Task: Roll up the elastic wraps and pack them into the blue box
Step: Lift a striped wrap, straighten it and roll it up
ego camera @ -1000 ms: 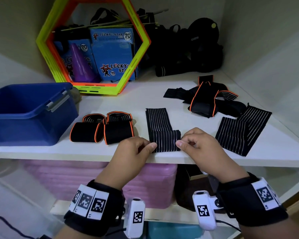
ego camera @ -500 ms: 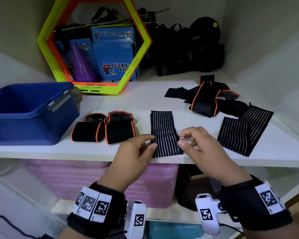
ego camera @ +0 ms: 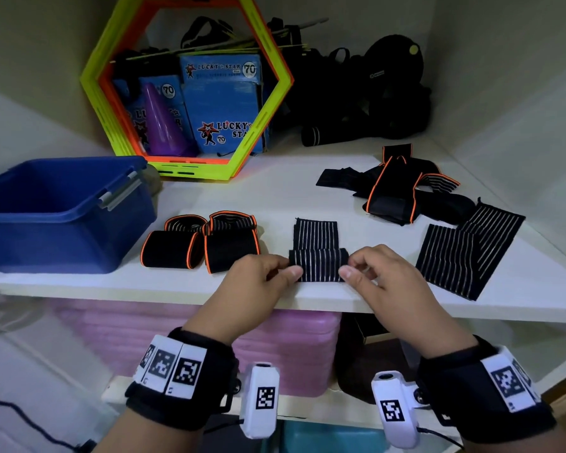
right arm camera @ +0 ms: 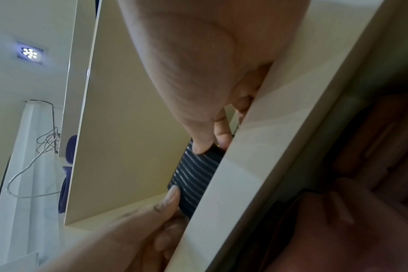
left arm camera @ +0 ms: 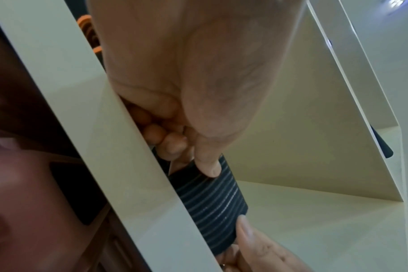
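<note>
A black wrap with white stripes point(ego camera: 317, 253) lies at the shelf's front edge, its near end rolled into a short cylinder point(left arm camera: 212, 198) point(right arm camera: 193, 176) and its tail flat behind. My left hand point(ego camera: 275, 273) pinches the roll's left end and my right hand point(ego camera: 360, 271) pinches its right end. Two rolled orange-edged wraps point(ego camera: 200, 246) sit to the left. A flat striped wrap point(ego camera: 461, 253) lies at right, and a loose pile of orange-edged wraps point(ego camera: 399, 194) behind it. The blue box point(ego camera: 56, 214) stands at far left and looks empty.
A yellow-orange hexagon frame point(ego camera: 183, 86) leans at the back with blue cartons and a purple cone point(ego camera: 164, 125) inside. Black gear point(ego camera: 366, 99) fills the back right corner. Pink containers point(ego camera: 209, 341) sit on the shelf below.
The roll has grown and moved away from me along the striped wrap, so the flat tail is shorter. Both hands stayed at the roll's ends.
</note>
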`<state>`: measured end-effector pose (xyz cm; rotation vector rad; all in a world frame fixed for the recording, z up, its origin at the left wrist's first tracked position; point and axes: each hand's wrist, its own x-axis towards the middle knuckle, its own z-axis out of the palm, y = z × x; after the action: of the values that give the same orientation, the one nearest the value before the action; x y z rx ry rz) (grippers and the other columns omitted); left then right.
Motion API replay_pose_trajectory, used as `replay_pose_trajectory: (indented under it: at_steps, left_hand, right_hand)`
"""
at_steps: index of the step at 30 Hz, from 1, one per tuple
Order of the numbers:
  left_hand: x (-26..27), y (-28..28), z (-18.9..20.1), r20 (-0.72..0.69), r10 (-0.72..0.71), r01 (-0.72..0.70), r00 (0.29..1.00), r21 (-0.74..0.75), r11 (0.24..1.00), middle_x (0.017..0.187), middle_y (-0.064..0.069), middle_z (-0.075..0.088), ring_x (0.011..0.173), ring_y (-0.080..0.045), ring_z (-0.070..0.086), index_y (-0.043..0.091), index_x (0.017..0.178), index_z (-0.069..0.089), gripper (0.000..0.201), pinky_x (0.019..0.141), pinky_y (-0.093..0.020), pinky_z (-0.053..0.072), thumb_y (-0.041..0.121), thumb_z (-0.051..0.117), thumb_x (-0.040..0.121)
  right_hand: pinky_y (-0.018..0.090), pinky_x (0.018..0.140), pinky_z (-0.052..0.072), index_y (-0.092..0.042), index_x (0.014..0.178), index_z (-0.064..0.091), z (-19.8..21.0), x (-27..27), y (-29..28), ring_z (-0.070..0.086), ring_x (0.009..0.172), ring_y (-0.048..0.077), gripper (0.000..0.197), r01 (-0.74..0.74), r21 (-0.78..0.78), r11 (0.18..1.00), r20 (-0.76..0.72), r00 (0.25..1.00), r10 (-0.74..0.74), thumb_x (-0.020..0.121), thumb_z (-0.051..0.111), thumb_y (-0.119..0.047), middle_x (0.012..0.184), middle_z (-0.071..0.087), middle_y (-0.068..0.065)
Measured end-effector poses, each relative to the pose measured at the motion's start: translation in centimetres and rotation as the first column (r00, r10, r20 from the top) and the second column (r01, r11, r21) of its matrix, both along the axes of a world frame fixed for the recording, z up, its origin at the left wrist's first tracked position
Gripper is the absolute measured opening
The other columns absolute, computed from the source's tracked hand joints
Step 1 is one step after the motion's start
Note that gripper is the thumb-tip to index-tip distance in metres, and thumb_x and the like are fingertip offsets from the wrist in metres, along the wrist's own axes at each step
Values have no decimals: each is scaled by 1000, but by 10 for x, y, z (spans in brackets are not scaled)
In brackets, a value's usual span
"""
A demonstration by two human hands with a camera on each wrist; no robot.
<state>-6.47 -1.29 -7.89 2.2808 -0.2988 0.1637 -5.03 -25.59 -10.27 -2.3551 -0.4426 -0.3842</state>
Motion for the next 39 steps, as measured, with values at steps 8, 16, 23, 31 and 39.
replay_pose_trajectory:
  at_steps: [8,16,23,31,39]
  left_hand:
    - [4,-18,1,17,146,-145,989,-45,988,46,1,26,46,-14,25,15,50,30,64,46,-23,24,45,65,94]
    - [1,-34,-15,291,163,-209,943,136,968,86,7,54,77,-22,59,35,108,58,21,71,-47,54,49,49,96]
    - [-2,-10,-13,97,16,-28,995,131,991,95,12,48,84,-1,55,40,127,61,63,84,-31,50,57,81,71]
    - [1,-19,-2,19,56,-57,998,39,998,61,4,46,58,-16,45,20,63,50,47,59,-34,37,51,53,98]
    - [8,-29,-4,49,218,-219,975,17,975,68,1,65,72,-20,63,17,79,67,44,69,-35,52,57,56,94]
  right_hand:
    - [27,67,38,-26,72,60,-5,5,6,55,71,6,35,113,5,994,48,992,-113,95,50,-51,81,56,-9]
    - [37,74,50,-32,116,53,-2,1,14,61,81,16,25,163,-26,986,112,981,-159,99,46,-47,92,58,-6]
    - [34,93,48,-38,134,54,7,-3,1,54,104,6,70,8,-85,996,-94,995,-16,76,57,-77,111,54,-13]
    - [33,77,47,-32,81,62,14,-2,9,55,78,7,31,70,27,997,-95,993,-67,89,55,-61,85,53,-7]
    - [32,65,40,-20,68,58,20,-2,18,56,72,12,48,181,-5,984,-115,977,-180,90,54,-63,78,58,-3]
